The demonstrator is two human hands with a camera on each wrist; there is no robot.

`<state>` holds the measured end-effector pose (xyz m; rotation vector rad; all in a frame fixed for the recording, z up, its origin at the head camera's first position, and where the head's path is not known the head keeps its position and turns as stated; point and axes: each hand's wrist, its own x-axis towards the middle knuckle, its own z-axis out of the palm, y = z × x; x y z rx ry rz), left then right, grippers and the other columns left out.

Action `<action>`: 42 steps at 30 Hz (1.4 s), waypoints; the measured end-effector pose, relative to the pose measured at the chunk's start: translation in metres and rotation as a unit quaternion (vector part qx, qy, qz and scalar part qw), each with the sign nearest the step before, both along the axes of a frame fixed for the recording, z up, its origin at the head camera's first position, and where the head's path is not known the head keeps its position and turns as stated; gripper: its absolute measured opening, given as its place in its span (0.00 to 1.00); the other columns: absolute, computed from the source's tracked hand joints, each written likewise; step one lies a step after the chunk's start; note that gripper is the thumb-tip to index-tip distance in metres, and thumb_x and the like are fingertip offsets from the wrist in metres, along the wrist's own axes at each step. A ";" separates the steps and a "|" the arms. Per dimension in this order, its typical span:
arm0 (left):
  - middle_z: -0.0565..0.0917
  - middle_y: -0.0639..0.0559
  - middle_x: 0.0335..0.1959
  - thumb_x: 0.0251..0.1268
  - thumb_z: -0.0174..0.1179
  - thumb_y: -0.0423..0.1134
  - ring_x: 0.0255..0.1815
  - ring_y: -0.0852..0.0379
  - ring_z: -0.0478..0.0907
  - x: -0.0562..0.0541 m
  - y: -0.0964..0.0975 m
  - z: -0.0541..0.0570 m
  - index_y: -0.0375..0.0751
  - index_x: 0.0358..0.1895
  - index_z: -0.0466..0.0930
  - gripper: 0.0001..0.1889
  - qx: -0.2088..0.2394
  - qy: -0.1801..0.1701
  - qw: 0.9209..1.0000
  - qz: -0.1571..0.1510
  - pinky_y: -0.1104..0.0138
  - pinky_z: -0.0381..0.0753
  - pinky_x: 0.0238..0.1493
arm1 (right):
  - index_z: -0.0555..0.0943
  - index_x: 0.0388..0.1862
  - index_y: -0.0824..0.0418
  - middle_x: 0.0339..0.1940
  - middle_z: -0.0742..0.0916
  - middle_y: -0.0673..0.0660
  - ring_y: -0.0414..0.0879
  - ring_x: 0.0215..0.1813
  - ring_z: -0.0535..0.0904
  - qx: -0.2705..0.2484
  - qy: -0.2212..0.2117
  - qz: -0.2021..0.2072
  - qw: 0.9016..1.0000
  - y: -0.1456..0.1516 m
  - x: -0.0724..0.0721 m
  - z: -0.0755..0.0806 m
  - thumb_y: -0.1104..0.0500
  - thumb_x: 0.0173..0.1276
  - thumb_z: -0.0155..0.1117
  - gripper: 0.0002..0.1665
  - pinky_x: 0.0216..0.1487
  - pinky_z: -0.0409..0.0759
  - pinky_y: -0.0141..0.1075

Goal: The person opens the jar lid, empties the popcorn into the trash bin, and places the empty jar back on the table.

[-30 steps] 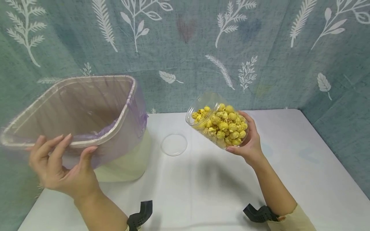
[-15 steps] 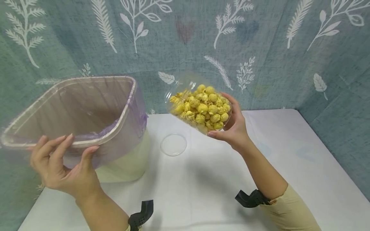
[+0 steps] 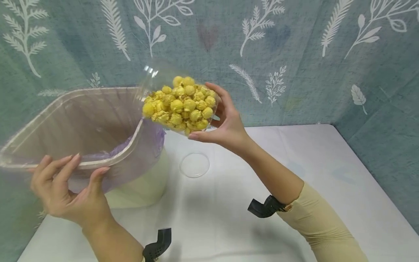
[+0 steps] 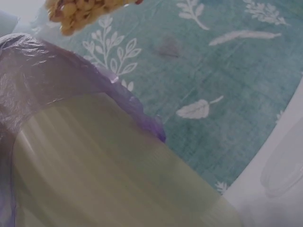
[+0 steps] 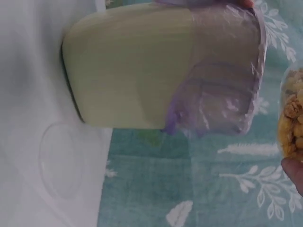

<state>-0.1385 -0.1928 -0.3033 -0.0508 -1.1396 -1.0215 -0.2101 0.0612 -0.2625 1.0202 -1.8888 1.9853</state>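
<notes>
My right hand (image 3: 226, 120) grips the base end of a clear plastic jar filled with yellow popcorn (image 3: 183, 105). The jar lies nearly on its side in the air, its mouth end pointing left and overlapping the right rim of the trash can in the head view. My left hand (image 3: 72, 189) holds the near rim of the pale green trash can (image 3: 140, 193), thumb and fingers at the edge. A translucent purple bag (image 3: 131, 163) lines the can and folds over its rim. In the right wrist view a thumb shows against the jar (image 5: 291, 118).
A clear round lid (image 3: 194, 165) lies on the white table (image 3: 222, 225), right of the can. Behind the table hangs a green-blue cloth (image 3: 209, 72) with white leaf prints. A black wrist mount sits on each forearm.
My right hand has carried the jar of popcorn left and upward, from over the table to the can's right rim. The left hand keeps its place on the rim.
</notes>
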 end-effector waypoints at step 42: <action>0.82 0.51 0.31 0.19 0.75 0.62 0.52 0.47 0.72 0.007 -0.001 0.002 0.29 0.26 0.84 0.36 -0.006 -0.040 0.999 -0.006 0.59 0.52 0.73 | 0.58 0.74 0.57 0.73 0.66 0.50 0.41 0.62 0.70 0.153 0.036 -0.056 0.986 -0.063 -0.037 0.064 0.57 0.48 0.78 0.56 0.58 0.71 0.23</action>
